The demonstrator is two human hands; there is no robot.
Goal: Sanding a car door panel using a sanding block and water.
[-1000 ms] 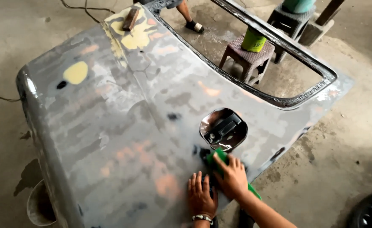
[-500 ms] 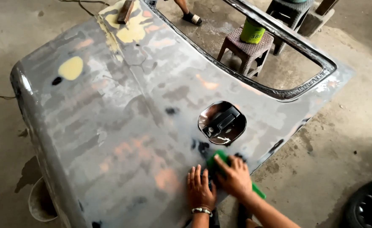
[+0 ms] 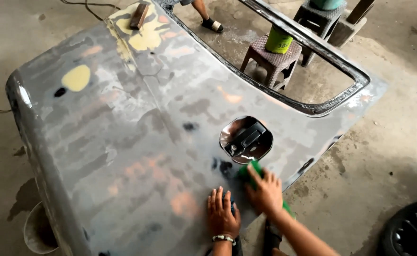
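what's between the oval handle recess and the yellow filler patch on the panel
In the head view, only sanded grey panel lies between the handle recess and the yellow filler patch, with a small dark spot near the recess.
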